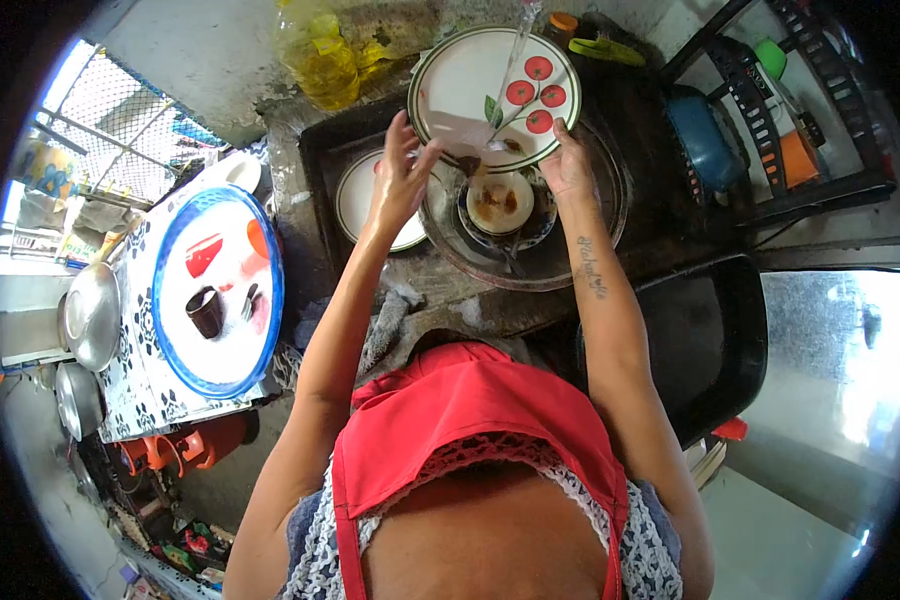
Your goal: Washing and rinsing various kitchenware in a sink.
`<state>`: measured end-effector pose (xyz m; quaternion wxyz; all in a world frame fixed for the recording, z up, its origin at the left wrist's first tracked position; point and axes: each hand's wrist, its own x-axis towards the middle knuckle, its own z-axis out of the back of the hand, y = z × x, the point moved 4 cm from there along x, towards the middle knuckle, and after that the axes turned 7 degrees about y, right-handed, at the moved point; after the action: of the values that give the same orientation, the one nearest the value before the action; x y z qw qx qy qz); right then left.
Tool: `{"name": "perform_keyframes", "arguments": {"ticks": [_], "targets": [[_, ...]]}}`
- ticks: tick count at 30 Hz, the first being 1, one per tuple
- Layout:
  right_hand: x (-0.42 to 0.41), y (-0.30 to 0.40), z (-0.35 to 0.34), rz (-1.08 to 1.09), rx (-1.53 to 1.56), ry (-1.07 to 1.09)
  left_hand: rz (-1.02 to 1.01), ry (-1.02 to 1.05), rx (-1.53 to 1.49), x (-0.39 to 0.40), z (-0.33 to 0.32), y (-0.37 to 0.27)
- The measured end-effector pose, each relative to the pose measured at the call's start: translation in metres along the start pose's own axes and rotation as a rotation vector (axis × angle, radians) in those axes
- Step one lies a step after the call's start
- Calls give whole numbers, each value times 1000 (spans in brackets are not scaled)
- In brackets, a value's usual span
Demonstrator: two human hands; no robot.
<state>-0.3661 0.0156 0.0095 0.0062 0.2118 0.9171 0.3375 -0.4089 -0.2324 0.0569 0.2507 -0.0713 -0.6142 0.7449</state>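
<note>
My right hand (pixel 568 163) grips the lower right rim of a white plate (pixel 457 86) with a green-banded rim and red fruit decoration. A stream of water (pixel 519 56) falls onto the plate and runs off its lower edge. Beside the plate's lower left rim, my left hand (pixel 406 171) is spread, fingers apart, holding nothing. Below the plate, a stained pale bowl (pixel 500 204) stands over a dark-patterned dish (pixel 544 229) inside a wide round basin (pixel 495 279). Another white plate (pixel 356 199) lies left of the basin, partly behind my left forearm.
A blue-rimmed tub (pixel 166 352) holding suds, red items and a dark cup (pixel 205 311) stands at left. Yellow plastic bottles (pixel 322 67) are behind the sink. A black tub (pixel 694 345) and a dark rack (pixel 817 195) are at right. A wet cloth (pixel 384 330) lies near the front edge.
</note>
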Motion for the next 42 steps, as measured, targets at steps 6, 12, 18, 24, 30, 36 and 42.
{"name": "perform_keyframes", "arguments": {"ticks": [6, 12, 18, 24, 30, 36, 42], "targets": [[-8, -6, 2, -82, 156, -16, -27, 127, -32, 33, -13, -13], [-12, 4, -8, -391, -306, 31, -120, -103, 59, 15, 31, -41], [-15, 5, 32, -687, -1606, 179, 50, -475, 343, -21, 115, -39], [-27, -26, 11, -345, -2163, 203, 325, -376, 750, -45, 137, 0], [-31, -15, -13, -448, -2055, 138, 386, -327, 453, -72, 107, 90], [-20, -3, 12, -255, -1861, 84, 493, -350, 428, -86, 83, 150], [-14, 6, 36, -233, -1293, -59, 122, -338, 925, -59, 58, 74]]}}
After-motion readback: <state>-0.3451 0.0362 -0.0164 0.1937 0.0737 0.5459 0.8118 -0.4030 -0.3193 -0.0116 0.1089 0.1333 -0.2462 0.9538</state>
